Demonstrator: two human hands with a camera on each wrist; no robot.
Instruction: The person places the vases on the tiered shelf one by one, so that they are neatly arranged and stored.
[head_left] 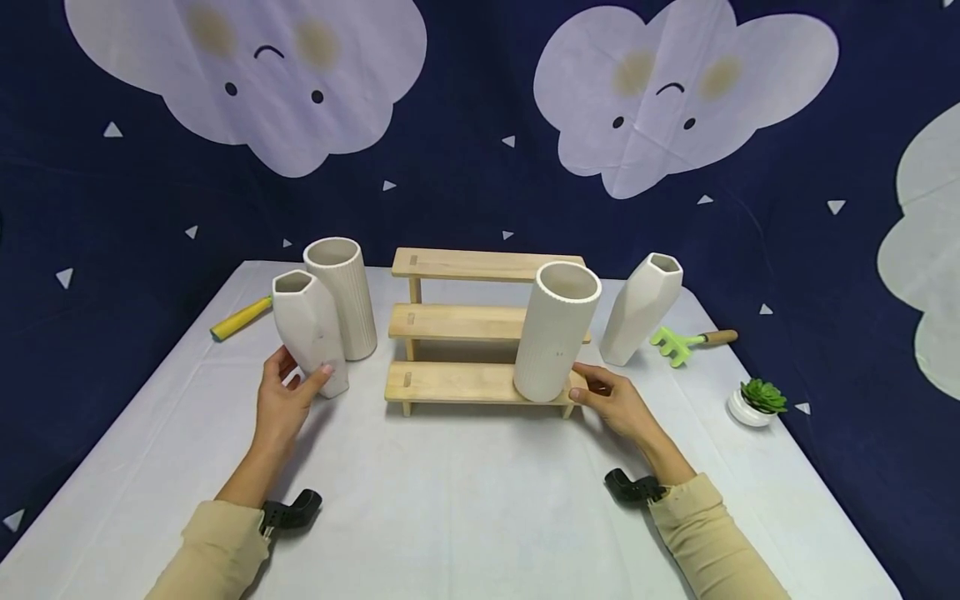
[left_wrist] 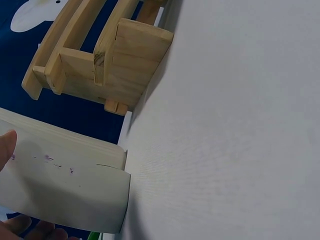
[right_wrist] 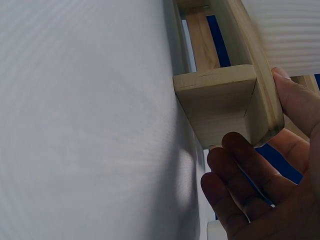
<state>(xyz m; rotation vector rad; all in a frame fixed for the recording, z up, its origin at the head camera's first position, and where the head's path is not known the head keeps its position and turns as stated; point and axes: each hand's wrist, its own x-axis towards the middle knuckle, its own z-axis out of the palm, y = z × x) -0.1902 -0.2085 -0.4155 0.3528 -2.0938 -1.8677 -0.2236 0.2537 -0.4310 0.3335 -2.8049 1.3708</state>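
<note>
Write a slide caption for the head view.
Left hand grips a faceted white vase; right hand is beside a tiered wooden shelf, a ribbed white vase on its lowest tier.

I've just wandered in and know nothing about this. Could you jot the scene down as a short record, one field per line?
Left hand: holds a faceted vase
Right hand: at the right end of a wooden shelf, lowest step; grip unclear
Shelf levels: three
On lowest step: ribbed vase, right side
Behind held vase: second ribbed vase
Right of shelf: second faceted vase, green rake, potted plant
Far left: yellow handle, partly hidden
Backdrop: dark blue, with clouds
</note>
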